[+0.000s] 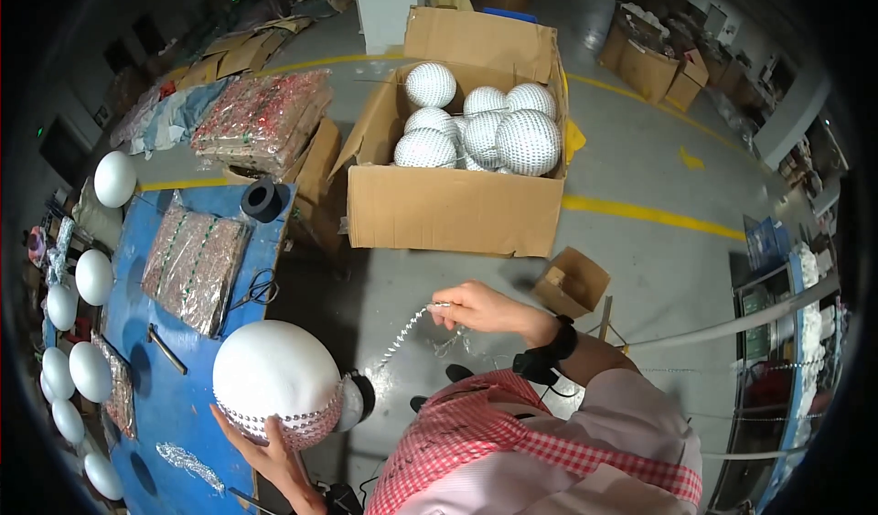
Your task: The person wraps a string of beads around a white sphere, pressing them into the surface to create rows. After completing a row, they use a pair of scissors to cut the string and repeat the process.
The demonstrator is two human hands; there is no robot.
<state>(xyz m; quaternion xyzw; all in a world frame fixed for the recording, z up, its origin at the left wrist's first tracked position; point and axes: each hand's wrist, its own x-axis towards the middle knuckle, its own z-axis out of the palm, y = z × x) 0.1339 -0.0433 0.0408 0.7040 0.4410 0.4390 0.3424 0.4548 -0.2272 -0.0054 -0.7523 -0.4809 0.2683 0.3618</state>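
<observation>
A large white ball is at the right edge of the blue table, with rows of silver beads wound around its lower part. My left hand holds the ball from below, thumb and fingers spread against the beaded band. Out to the right, over the floor, my right hand pinches one end of a silver bead chain. The chain slants down to the left, towards the ball. At the ball's right side sits a round black-and-white piece; how it joins the ball is unclear.
On the blue table lie scissors, a black tape roll, a bagged bead pack, a dark metal tool and loose bead strands. Several plain white balls line its left side. Ahead stands a carton of beaded balls.
</observation>
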